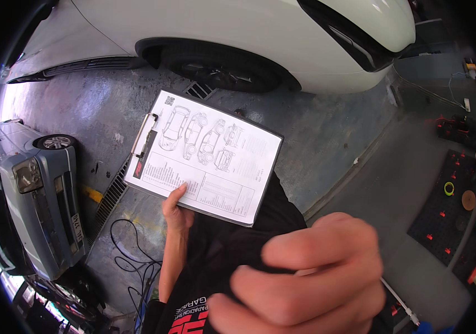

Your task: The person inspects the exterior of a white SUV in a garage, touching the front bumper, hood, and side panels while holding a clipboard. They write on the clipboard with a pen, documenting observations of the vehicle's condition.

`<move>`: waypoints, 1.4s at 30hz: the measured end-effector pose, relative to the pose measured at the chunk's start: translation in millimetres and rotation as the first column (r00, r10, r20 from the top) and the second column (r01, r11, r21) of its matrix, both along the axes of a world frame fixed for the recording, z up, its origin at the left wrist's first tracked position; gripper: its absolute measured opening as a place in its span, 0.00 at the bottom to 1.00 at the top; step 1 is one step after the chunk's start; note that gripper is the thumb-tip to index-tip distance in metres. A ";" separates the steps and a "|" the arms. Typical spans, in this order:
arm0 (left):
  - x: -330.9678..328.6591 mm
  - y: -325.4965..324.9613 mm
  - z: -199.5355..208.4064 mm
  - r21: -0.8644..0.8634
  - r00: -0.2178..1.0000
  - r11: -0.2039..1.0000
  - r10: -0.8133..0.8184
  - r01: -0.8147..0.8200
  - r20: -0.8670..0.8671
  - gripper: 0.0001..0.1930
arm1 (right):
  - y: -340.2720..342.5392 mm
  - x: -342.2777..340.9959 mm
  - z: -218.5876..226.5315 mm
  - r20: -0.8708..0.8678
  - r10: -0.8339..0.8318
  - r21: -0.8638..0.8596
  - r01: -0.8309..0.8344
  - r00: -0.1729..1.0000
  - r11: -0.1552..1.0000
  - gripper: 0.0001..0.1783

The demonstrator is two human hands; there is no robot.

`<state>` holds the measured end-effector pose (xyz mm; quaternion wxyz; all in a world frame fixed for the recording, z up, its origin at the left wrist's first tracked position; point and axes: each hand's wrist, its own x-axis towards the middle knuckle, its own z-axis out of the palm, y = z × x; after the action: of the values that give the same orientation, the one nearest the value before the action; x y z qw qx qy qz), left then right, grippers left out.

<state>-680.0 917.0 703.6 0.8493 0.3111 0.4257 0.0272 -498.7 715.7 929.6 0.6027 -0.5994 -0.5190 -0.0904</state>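
My left hand grips the lower edge of a clipboard, thumb on top and the other fingers hidden beneath. Held in front of my dark shirt, the board is tilted, its metal clip toward the left. Under the clip lies a white printed sheet with line drawings of a car from several sides and lists below them. Close to the camera and slightly blurred, my right hand is raised on the right with its fingers curled in. Whether anything sits inside those fingers is hidden.
A white car stands across the far side, its black front wheel beyond the clipboard. At left is a silver vehicle. Black cables coil on the floor near a drain grate. Tools hang on a dark panel at right.
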 end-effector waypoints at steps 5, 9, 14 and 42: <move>-15.5 -1.9 18.9 -0.055 0.998 0.998 -0.038 0.035 -0.045 0.27 | -36.0 -15.8 -4.0 -0.127 -0.478 -0.103 0.468 0.869 0.878 0.12; -25.6 -7.1 8.0 -0.015 0.994 0.995 -0.102 0.102 -0.029 0.33 | -65.9 -34.7 -79.3 -0.286 -0.646 -0.429 0.508 0.708 0.747 0.10; -20.6 -12.8 17.9 0.055 0.986 0.985 -0.164 0.164 -0.001 0.33 | -92.5 -58.5 -142.3 -0.455 -0.744 -0.628 0.415 0.489 0.658 0.08; -14.2 11.4 -54.0 -0.260 0.947 0.957 -0.193 0.126 -0.255 0.33 | -46.9 144.4 -179.6 0.360 -0.726 -0.378 0.803 0.586 0.460 0.21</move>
<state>-694.2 928.4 649.5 0.8120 0.2403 0.5138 -0.1377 -354.3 668.8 750.0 0.2776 -0.8940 -0.2409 -0.2564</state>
